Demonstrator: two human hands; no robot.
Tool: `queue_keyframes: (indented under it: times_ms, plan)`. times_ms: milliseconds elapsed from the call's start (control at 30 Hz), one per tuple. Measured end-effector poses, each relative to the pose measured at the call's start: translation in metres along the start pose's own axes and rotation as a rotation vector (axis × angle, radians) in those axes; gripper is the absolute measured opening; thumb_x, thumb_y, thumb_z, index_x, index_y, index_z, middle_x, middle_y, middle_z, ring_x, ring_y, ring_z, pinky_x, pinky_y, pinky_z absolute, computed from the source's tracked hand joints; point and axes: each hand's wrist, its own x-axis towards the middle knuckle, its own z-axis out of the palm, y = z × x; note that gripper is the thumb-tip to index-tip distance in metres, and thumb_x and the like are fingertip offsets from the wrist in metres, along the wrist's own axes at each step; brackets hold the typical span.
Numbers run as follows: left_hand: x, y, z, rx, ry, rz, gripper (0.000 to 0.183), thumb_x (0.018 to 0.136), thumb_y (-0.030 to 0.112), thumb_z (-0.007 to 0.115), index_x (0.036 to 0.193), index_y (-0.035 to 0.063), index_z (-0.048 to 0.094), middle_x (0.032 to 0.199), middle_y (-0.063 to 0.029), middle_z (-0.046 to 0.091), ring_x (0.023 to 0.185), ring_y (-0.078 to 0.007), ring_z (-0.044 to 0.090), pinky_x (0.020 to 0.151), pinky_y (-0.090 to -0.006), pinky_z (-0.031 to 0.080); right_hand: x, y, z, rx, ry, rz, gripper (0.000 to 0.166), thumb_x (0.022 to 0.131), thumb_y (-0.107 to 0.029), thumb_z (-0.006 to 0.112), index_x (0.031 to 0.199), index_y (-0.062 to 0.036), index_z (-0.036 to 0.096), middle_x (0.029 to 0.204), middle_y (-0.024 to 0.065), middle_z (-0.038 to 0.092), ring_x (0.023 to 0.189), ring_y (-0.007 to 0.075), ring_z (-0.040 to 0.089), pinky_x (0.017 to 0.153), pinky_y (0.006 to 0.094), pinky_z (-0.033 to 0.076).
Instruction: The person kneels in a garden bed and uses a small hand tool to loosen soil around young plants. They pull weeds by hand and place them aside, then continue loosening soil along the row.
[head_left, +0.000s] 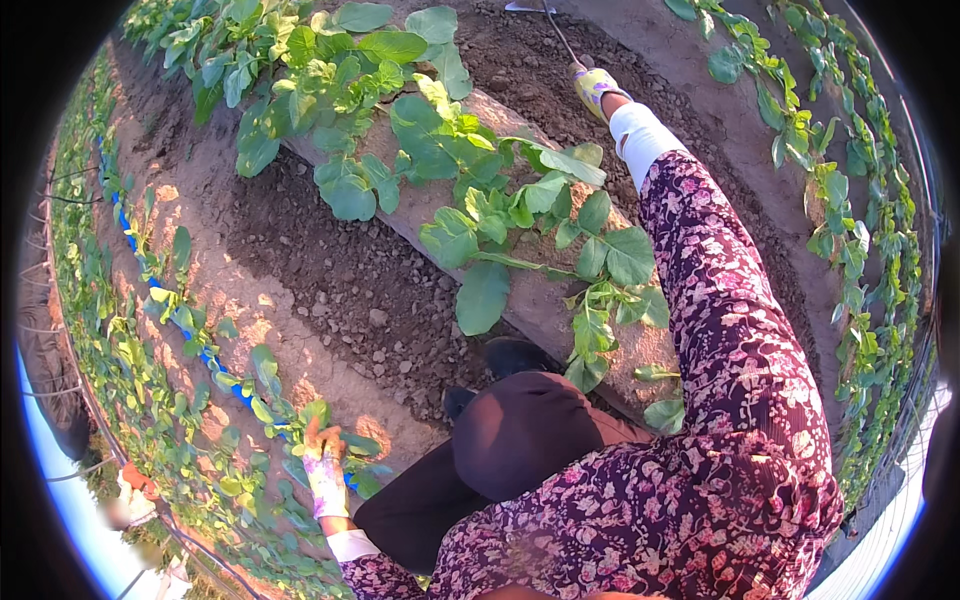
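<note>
My right hand (596, 88), in a yellow and purple patterned glove, is stretched far out at the top and shut on the handle of a hoe-like tool (559, 31). Its thin metal shank runs up to a pale blade (529, 7) at the picture's top edge, over loose dark soil. My left hand (325, 465), in a patterned glove with tan fingertips, is at the lower left, among the leaves of a plant row beside a blue drip hose (217, 367). Its fingers touch the leaves; whether they grip any is unclear. Broad-leaved green plants (480, 217) grow on the raised bed between my arms.
A furrow of crumbled soil (360, 300) runs diagonally before my knees and dark shoes (517, 356). More leafy rows (847, 187) stand at the right and far left. Thin hoops (56, 391) line the left edge, with other people, partly seen, at the lower left.
</note>
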Motion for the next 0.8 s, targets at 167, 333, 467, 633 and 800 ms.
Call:
queue_keyframes:
  times_ms: [167, 333, 467, 633, 800]
  plan:
    - [0.011, 0.012, 0.024, 0.233, -0.071, 0.093, 0.049, 0.091, 0.012, 0.056, 0.136, 0.0039, 0.038, 0.104, -0.0061, 0.058, 0.08, -0.01, 0.052, 0.074, -0.0232, 0.043, 0.049, 0.04, 0.002, -0.123, -0.077, 0.095, 0.063, 0.094, -0.052, 0.03, 0.131, -0.0036, 0.045, 0.132, 0.0166, 0.049, 0.125, 0.0286, 0.045, 0.101, 0.0378, 0.037]
    - [-0.009, 0.024, 0.029, 0.238, -0.036, 0.048, 0.049, 0.092, 0.018, 0.055, 0.136, 0.0066, 0.038, 0.106, -0.0074, 0.059, 0.078, -0.0104, 0.055, 0.073, -0.0248, 0.045, 0.025, 0.111, -0.022, -0.276, 0.047, 0.025, 0.055, 0.092, -0.047, 0.039, 0.122, -0.0033, 0.054, 0.125, 0.0209, 0.053, 0.119, 0.0342, 0.049, 0.099, 0.0405, 0.039]
    - [-0.008, 0.017, 0.021, 0.191, -0.039, 0.07, 0.051, 0.092, 0.022, 0.056, 0.137, 0.007, 0.037, 0.106, -0.0061, 0.059, 0.078, -0.0102, 0.055, 0.073, -0.0246, 0.045, -0.022, 0.18, -0.023, -0.277, 0.105, 0.033, 0.053, 0.092, -0.048, 0.04, 0.117, -0.0044, 0.055, 0.118, 0.0228, 0.057, 0.113, 0.0388, 0.052, 0.094, 0.0424, 0.042]
    - [-0.014, 0.023, 0.024, 0.228, -0.064, 0.116, 0.053, 0.092, 0.025, 0.057, 0.137, 0.0064, 0.036, 0.106, -0.0058, 0.059, 0.079, -0.0109, 0.056, 0.074, -0.026, 0.046, -0.074, 0.278, -0.051, -0.295, 0.07, 0.181, 0.048, 0.092, -0.043, 0.043, 0.125, -0.0081, 0.049, 0.12, 0.0207, 0.057, 0.115, 0.0357, 0.052, 0.093, 0.0413, 0.043]
    - [-0.009, 0.016, 0.024, 0.226, -0.097, 0.141, 0.052, 0.092, 0.025, 0.055, 0.137, 0.0054, 0.036, 0.107, -0.0066, 0.06, 0.081, -0.012, 0.057, 0.075, -0.0269, 0.047, -0.138, 0.389, -0.084, -0.355, 0.201, 0.31, 0.05, 0.093, -0.043, 0.042, 0.127, -0.0061, 0.049, 0.124, 0.0189, 0.055, 0.117, 0.0344, 0.051, 0.094, 0.0391, 0.043]
